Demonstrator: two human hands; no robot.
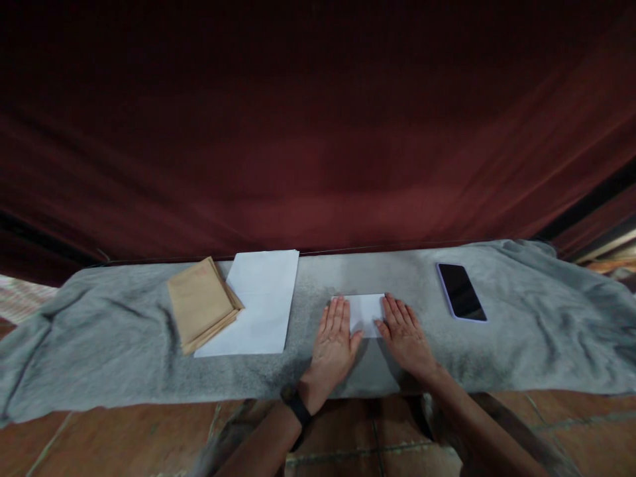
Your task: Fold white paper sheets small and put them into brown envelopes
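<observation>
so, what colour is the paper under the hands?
White; the paper shows best in the head view.

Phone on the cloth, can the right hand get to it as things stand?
Probably yes. The right hand lies flat on the white paper, and the phone lies face up to its right. Only bare grey cloth lies between them, so nothing blocks the way.

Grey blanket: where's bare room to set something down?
Bare patches: left of the brown envelopes, between the white sheet and the left hand, between the right hand and the phone, right of the phone. Crowded: the folded paper.
</observation>
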